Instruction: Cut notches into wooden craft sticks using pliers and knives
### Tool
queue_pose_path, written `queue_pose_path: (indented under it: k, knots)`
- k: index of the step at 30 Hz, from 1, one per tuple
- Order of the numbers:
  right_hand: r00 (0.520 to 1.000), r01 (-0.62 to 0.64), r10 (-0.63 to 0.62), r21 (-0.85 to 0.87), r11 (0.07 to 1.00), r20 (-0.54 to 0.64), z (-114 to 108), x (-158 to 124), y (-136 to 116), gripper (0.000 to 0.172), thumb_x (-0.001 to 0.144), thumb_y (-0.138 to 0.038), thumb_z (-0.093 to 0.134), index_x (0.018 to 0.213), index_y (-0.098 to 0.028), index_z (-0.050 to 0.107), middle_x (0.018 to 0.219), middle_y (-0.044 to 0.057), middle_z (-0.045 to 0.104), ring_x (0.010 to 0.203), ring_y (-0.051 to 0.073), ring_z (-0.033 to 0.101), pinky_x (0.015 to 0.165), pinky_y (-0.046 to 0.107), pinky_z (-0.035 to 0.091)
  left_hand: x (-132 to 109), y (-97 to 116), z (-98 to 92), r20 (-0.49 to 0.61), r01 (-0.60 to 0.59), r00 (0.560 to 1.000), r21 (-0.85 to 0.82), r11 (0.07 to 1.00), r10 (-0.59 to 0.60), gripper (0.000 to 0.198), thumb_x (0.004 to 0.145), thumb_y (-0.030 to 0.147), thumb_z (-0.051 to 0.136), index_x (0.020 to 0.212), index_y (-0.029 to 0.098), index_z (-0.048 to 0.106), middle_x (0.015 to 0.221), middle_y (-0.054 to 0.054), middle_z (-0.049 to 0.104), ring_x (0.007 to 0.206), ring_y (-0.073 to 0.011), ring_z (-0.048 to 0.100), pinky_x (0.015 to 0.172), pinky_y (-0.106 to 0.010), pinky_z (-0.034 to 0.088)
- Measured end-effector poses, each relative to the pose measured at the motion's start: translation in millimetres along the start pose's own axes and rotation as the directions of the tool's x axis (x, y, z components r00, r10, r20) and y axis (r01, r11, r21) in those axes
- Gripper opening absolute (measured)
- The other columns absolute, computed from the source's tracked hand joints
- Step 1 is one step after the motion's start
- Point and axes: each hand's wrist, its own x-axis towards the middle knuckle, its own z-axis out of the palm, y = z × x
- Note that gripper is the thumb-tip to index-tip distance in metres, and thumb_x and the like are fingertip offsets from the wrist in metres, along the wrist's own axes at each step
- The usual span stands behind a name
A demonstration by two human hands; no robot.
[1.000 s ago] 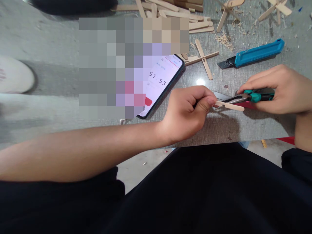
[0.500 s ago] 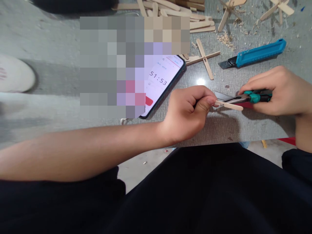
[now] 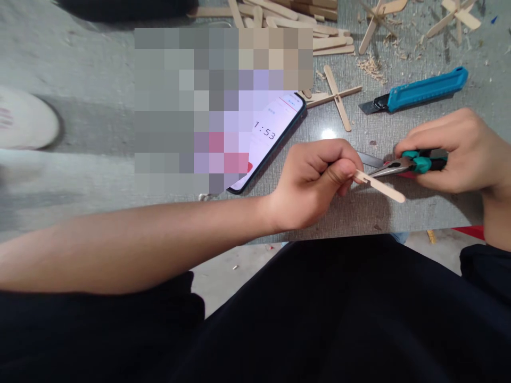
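Between thumb and fingers, my left hand [image 3: 323,183] pinches a wooden craft stick [image 3: 385,190] that has a small notch cut near the fingers. The stick's free end slants down to the right. My right hand [image 3: 459,151] is wrapped round the green and black handles of needle-nose pliers [image 3: 393,167]. Their jaw tips lie right at the notch; whether they grip the wood I cannot tell. Under the pliers a flat metal blade [image 3: 370,159] with a bit of red shows, partly hidden by both hands.
A blue utility knife [image 3: 427,89] lies above my right hand, blade out. Nearby are crossed sticks [image 3: 337,98], wood shavings [image 3: 371,69] and a stick pile [image 3: 331,42]. A phone [image 3: 275,133], partly blurred out, lies left of them. The table edge [image 3: 343,234] runs just below my hands.
The craft stick has tilted, its free end swinging downward, and the notch shows more clearly. My left hand has shifted slightly right. The pliers stay in my right hand.
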Motion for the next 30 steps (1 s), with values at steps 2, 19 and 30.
queue_pose_path:
  k: [2,19,30]
  knots:
    - [1.000,-0.003,0.003,0.008,1.000,-0.011,1.8,2.0,-0.7,0.007,0.097,-0.028,0.076,0.100,-0.034,0.078,0.090,-0.001,0.080,0.075,0.020,0.070,0.068,0.038,0.050,3.1,0.0,1.4,0.032,0.048,0.998,-0.086,0.995,-0.045,0.046,0.111,0.055,0.080,0.078,0.023,0.071,0.059,0.001,0.058,0.049,-0.0119,0.048,0.051,-0.031,0.043]
    - [0.983,-0.009,-0.010,-0.103,0.995,-0.182,9.7,7.6,11.7,0.016,0.104,-0.048,0.077,0.106,-0.033,0.078,0.095,0.003,0.082,0.085,0.025,0.075,0.076,0.044,0.057,-1.0,3.2,4.8,-0.083,0.077,0.994,-0.007,0.997,-0.078,0.046,0.113,0.062,0.074,0.090,0.022,0.073,0.058,0.004,0.053,0.046,-0.0105,0.041,0.044,-0.029,0.033]
    - [0.984,-0.050,0.029,-0.113,0.992,-0.178,7.9,6.2,12.2,0.017,0.102,-0.051,0.077,0.109,-0.036,0.079,0.096,0.002,0.083,0.085,0.024,0.075,0.076,0.044,0.059,2.2,4.1,4.8,-0.055,0.138,0.988,-0.104,0.985,-0.144,0.044,0.114,0.061,0.074,0.092,0.024,0.066,0.055,0.006,0.056,0.044,-0.0108,0.044,0.047,-0.029,0.038]
